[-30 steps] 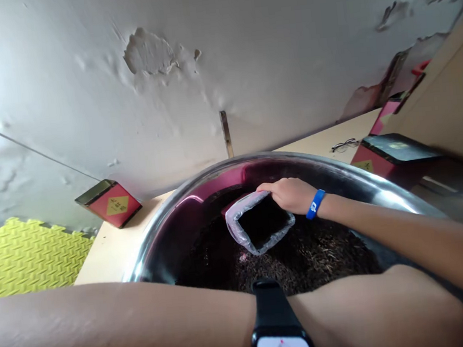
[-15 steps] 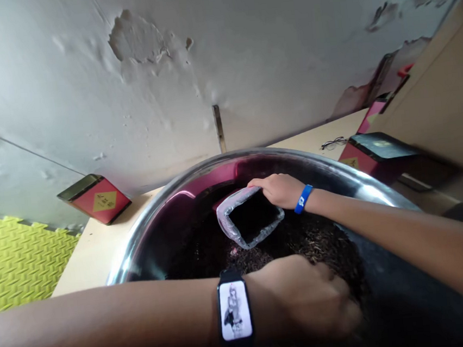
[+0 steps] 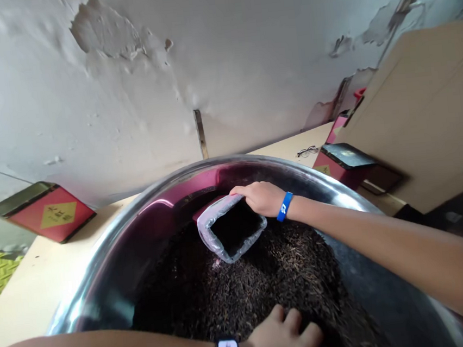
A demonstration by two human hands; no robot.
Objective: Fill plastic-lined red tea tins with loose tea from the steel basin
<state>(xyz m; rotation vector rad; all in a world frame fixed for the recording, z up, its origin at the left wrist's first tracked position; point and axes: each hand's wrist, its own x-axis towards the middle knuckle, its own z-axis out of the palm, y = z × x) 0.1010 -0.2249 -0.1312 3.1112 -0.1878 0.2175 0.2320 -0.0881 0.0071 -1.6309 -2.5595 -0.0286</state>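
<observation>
A large metal basin (image 3: 111,242) holds a heap of dark, dry tea leaves (image 3: 243,292). Inside it, a square tin (image 3: 206,231) lined with clear plastic lies tilted with its mouth towards me. My right hand (image 3: 261,198), with a blue wristband, is closed on the tin's upper rim at the far side of the basin. My left hand (image 3: 288,338), wearing a watch, is low over the near part of the leaves. Its fingers are bent downward and apart, and the lower part of the hand is cut off by the frame edge.
On the light tabletop (image 3: 18,297), a red tin (image 3: 57,215) stands left of the basin. To the right are another red tin (image 3: 341,165) and eyeglasses (image 3: 307,151). A wall with peeling paint (image 3: 238,74) rises behind. A beige panel (image 3: 427,122) stands at the right.
My left hand has moved down and nearer to me, uncovering more leaves, and its fingers now show apart. My right hand still grips the tin's rim. The camera view has shifted.
</observation>
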